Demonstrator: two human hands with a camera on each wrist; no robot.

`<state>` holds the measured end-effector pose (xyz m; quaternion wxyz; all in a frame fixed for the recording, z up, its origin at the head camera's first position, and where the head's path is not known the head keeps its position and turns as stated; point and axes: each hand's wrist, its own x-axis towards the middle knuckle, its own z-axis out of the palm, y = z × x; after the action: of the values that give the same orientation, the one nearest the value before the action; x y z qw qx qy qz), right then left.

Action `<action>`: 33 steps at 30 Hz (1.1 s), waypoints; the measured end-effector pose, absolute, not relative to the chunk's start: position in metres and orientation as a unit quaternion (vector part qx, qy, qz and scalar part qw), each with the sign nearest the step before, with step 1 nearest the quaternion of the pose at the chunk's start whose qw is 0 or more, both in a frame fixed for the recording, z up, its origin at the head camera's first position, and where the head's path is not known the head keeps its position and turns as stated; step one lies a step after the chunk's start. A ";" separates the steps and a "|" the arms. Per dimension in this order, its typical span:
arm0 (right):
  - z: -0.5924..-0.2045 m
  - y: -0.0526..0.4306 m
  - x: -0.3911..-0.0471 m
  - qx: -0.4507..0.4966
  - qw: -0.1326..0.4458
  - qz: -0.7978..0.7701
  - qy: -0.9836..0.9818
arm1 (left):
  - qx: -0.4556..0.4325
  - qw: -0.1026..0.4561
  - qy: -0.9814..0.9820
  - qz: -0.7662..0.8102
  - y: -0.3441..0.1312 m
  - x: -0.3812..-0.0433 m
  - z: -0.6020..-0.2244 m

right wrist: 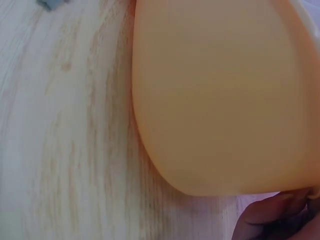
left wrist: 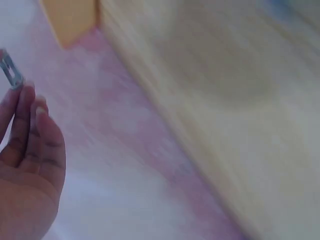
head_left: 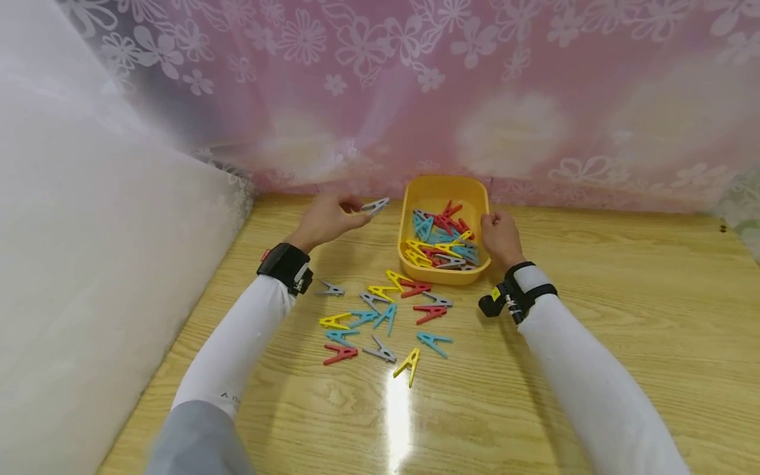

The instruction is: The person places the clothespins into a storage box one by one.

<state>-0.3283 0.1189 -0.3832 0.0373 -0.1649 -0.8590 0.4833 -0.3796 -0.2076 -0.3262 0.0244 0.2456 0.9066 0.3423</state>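
Note:
My left hand (head_left: pixel 329 220) pinches a grey clothespin (head_left: pixel 375 206) between thumb and fingertips, held to the left of a yellow plastic basin (head_left: pixel 445 277). In the left wrist view the same clothespin (left wrist: pixel 11 71) shows at the fingertips. The right hand (head_left: pixel 501 239) grips the basin's right rim with curled fingers; the right wrist view shows the basin's outer wall (right wrist: pixel 225 100) close up. Inside the basin lie several red, blue, yellow and grey clothespins, among them a blue clothespin (head_left: pixel 423 227).
Several loose clothespins in four colours are spread over the wooden table (head_left: pixel 623 297) in front of the basin, including a red clothespin (head_left: pixel 341 354) and a yellow clothespin (head_left: pixel 408 366). A pink flowered curtain (head_left: pixel 380 119) hangs behind, and a white wall (head_left: pixel 107 231) stands left.

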 end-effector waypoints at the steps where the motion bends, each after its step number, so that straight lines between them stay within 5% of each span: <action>1: -0.383 0.119 -0.328 -0.164 0.038 0.484 -0.859 | 0.253 0.021 0.905 0.341 -0.197 -0.381 -0.324; 15: -0.386 0.118 -0.330 -0.169 0.033 0.496 -0.851 | 0.308 0.002 0.916 0.256 -0.097 -0.393 -0.329; 33: -0.378 0.138 -0.330 -0.176 0.035 0.474 -0.862 | 0.255 0.067 0.902 0.343 -0.202 -0.391 -0.350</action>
<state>-0.3295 0.1376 -0.3778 0.0354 -0.1759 -0.8620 0.4741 -0.3909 -0.2015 -0.3502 0.0670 0.2553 0.9015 0.3429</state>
